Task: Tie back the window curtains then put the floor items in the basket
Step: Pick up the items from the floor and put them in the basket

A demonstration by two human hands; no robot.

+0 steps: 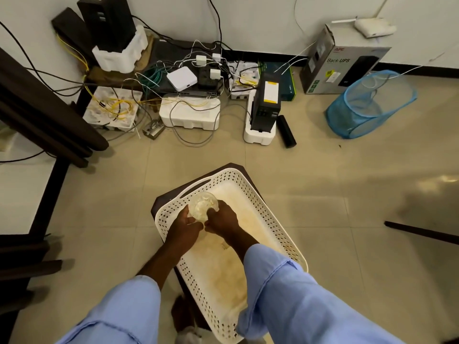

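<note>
Hands are held close together over the far left part of a white perforated basket (280,240), and a small clear plastic container (202,206) is gripped between them. The left hand (185,225) is curled around the container's near left side, while the fingers of the right hand (222,220) are closed on its right edge; what is inside the container looks pale, but it cannot be told exactly. The basket is set on a dark low stool (162,202), directly below the hands, and its floor looks stained yellowish. Both forearms are covered with light blue sleeves (293,289). Far ahead of the hands, along the wall, network devices, white foam blocks (190,115) and tangled cables (119,105) are laid on the tiled floor (347,207). Ahead and to the right of the hands, a blue mesh hamper (372,105) is lying on its side, beside a cardboard UPS box (342,68).
</note>
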